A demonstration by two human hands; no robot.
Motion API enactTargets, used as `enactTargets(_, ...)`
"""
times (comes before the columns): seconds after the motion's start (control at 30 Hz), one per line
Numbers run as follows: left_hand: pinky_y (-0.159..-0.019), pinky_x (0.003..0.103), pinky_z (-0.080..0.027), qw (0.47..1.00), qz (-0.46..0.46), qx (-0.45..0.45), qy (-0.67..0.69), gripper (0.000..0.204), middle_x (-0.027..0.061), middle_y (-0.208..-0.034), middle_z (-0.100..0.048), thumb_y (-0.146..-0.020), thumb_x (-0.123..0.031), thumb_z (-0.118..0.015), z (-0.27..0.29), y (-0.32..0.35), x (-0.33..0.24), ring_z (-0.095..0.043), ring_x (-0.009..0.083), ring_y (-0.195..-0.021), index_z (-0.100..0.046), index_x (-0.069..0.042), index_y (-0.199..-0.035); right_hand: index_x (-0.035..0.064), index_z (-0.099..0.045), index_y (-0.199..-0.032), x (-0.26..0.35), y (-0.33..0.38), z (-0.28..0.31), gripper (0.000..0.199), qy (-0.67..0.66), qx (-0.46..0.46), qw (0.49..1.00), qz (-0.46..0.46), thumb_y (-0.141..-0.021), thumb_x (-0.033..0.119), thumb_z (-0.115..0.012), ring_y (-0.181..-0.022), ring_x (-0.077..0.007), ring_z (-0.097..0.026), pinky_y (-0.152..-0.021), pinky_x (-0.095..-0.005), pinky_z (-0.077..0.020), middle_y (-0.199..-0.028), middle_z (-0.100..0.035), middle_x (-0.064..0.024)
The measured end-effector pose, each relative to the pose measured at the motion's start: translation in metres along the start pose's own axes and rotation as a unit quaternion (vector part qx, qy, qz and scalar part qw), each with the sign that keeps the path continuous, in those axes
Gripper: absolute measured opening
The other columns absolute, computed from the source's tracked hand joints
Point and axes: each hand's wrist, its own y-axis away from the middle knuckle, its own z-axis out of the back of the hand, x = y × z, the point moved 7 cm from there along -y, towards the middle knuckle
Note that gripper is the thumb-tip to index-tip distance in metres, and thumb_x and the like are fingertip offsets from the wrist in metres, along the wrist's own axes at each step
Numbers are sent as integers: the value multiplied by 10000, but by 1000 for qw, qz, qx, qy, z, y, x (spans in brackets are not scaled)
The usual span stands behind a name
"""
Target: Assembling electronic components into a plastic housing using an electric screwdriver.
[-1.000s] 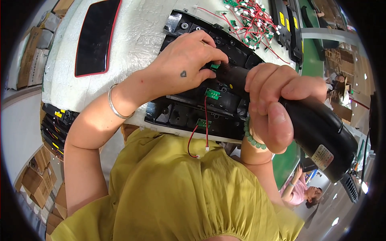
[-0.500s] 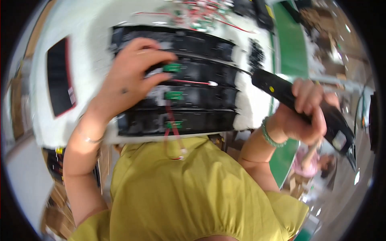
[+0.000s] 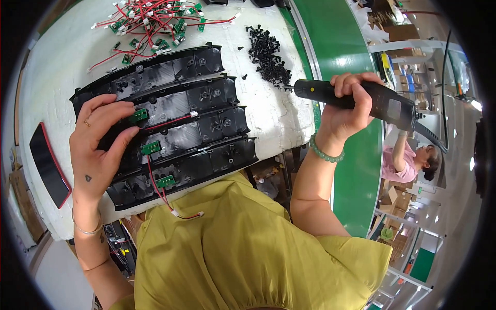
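Note:
My left hand is over the second black plastic panel from the far side. Its thumb and fingertips are curled around the edges of a small green circuit board, which lies on that panel with a red wire and white plug trailing right. My right hand is wrapped around a black electric screwdriver, held almost level. The tool's tip points left and reaches the edge of a heap of black screws. Two nearer panels each carry a green board with wires.
A tangle of green boards with red wires lies at the far side of the white table. To the left rests a glossy black panel with a red edge. A green surface borders the right. A person is farther off.
The screwdriver has swung from the panel toward the screw heap, its tip now at the screws. My left hand stays at the same board. The whole view has shifted and turned.

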Motion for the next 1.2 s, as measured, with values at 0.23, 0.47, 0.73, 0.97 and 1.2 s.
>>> enactTargets(0.23, -860, 349, -447, 1000, -20, 23, 0, 269, 85, -967, -657, -652, -23, -720, -12, -12, -15, -554, 282, -1011, -654, -30, -913, -1, -471, -936, -15, 1, 2, 232, -41, -1, 999, -29, -709, 9, -518, -509, -163, -426, -525, -318, -420, -641, -464, -80)
enactTargets(0.47, -821, 358, -468, 994, -106, 31, 27, 262, 66, -914, -653, -649, -60, -732, -28, -44, -49, -559, 285, -989, -650, -44, -897, 11, -466, -948, 4, -3, 8, 227, -96, 21, 995, 14, -727, 43, -504, -506, -157, -417, -564, -331, -425, -634, -459, -76)
enactTargets(0.73, -805, 365, -465, 969, -212, 106, 75, 261, 69, -888, -636, -659, -64, -738, -78, -74, -81, -538, 295, -988, -629, -50, -896, 29, -511, -918, -18, -2, 12, 208, -27, -16, 999, -33, -710, 36, -502, -546, -160, -420, -616, -326, -396, -626, -445, -54)
enactTargets(0.97, -808, 368, -453, 966, -197, 146, 81, 233, 104, -860, -642, -691, -127, -730, -119, -98, -80, -536, 297, -962, -645, -39, -889, 28, -469, -974, 5, -4, 11, 262, -94, 12, 996, 9, -715, 60, -493, -500, -152, -413, -573, -323, -412, -615, -439, -60)
enactTargets(1.2, -760, 368, -476, 962, -216, 102, 130, 213, 102, -779, -648, -701, -189, -714, -169, -126, -92, -569, 270, -896, -695, -58, -868, 56, -473, -1037, 32, -3, 8, 301, -145, 86, 984, 60, -741, 110, -474, -495, -129, -378, -556, -310, -375, -601, -411, -30)
